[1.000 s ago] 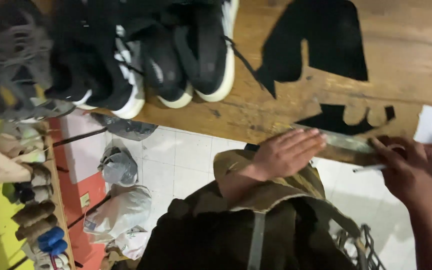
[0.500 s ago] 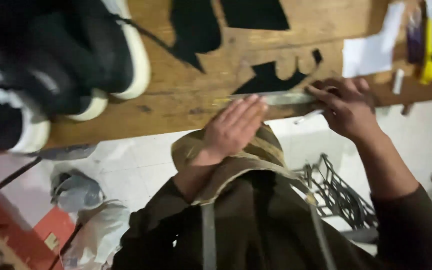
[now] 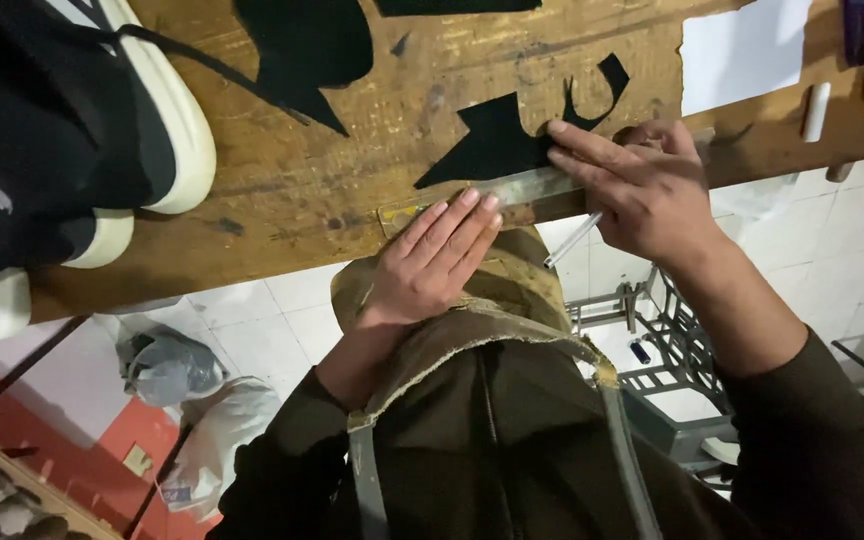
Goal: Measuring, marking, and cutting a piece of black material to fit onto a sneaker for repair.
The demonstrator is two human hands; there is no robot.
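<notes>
A metal ruler lies flat along the near edge of the wooden bench, running from left to right with a slight upward tilt. Its far edge crosses the lower part of a black cut piece of thin sheet material that lies on the bench, an irregular shape with a curled tab at its upper right.

The left hand lies palm down with its fingers straight and pressed together; the fingertips rest on the left part of the ruler, while the palm hangs off the bench edge. The right hand sits on the ruler's right part with its fingers stretched leftward along the metal, the index tip touching the black piece. This hand also pinches a thin white pen-like tool, which slants down and to the left below the bench edge; its tip cannot be made out.

Farther up the bench lies a larger black piece, and a black shoe with a thick white sole stands at the left. A white paper sheet lies at the upper right, with a short white stick just beside it. The person wears a dark brown jacket with a worn tan apron. Below the bench are white floor tiles.
</notes>
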